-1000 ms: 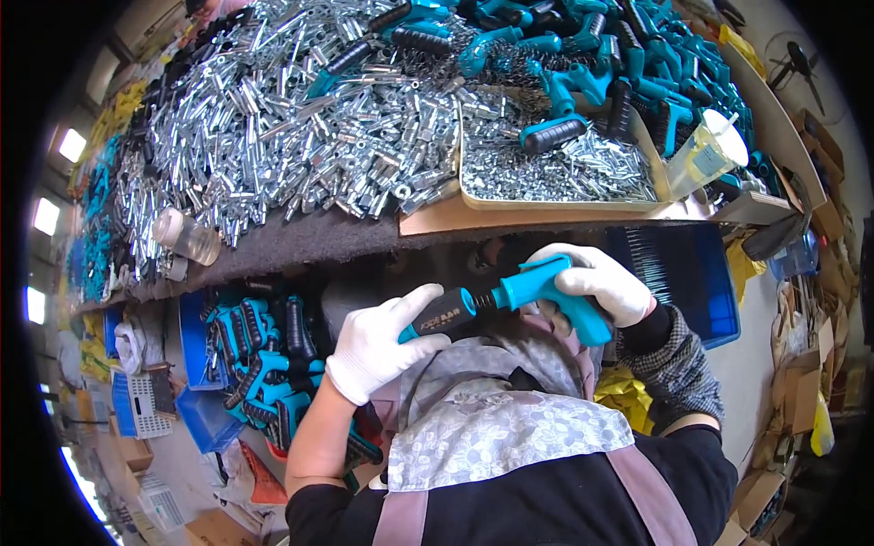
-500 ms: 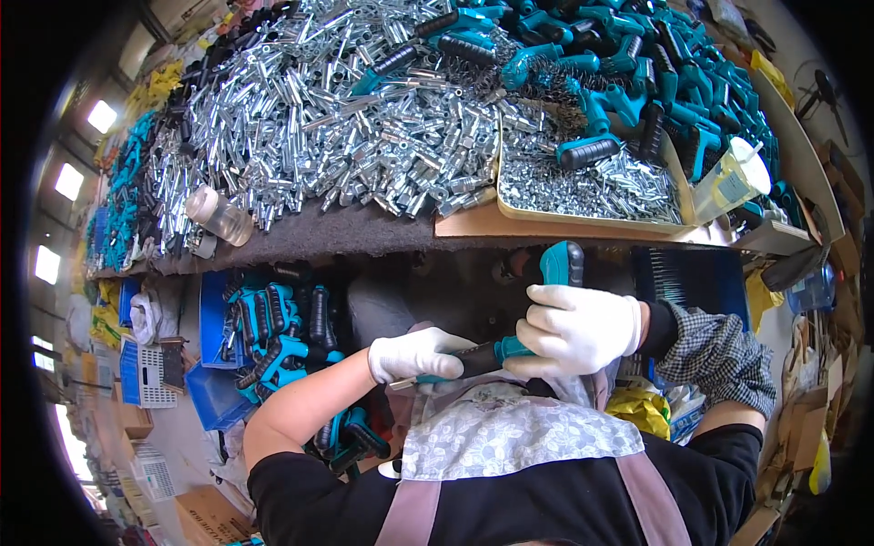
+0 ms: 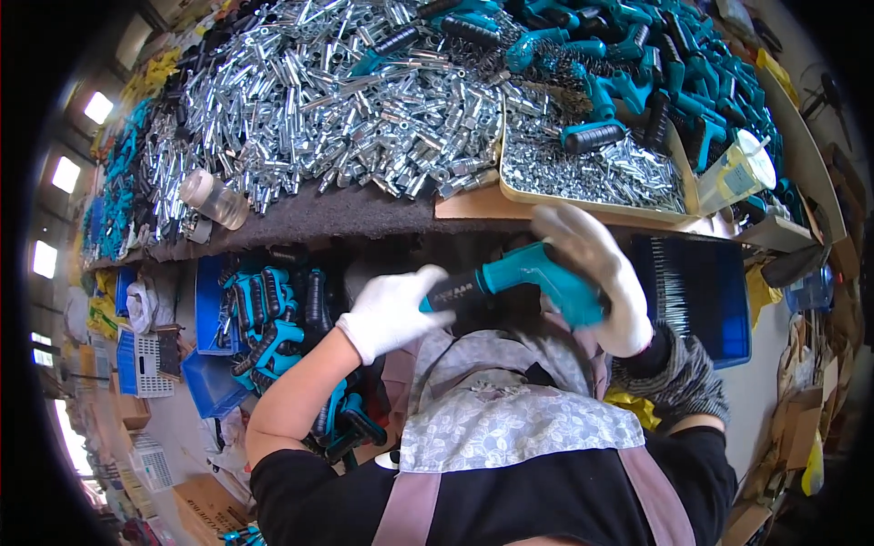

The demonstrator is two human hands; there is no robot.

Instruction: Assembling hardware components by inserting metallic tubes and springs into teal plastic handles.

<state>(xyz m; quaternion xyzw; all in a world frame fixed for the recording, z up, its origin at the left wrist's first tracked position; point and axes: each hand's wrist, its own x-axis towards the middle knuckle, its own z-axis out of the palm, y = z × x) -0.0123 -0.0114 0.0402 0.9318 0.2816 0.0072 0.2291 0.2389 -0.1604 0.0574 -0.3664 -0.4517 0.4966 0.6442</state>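
Head view: both gloved hands meet below the table's near edge, above the person's lap. The left hand [image 3: 393,312] is curled round the black grip end of a teal tool [image 3: 519,278]; the right hand [image 3: 596,273] is wrapped over its teal body, forearm bent in from the right. Past them, the table [image 3: 355,217] carries a heap of metal parts [image 3: 337,100], a tray [image 3: 583,202] of screws near the edge, more teal tools [image 3: 655,64] and a bottle [image 3: 214,198] at the near-left edge.
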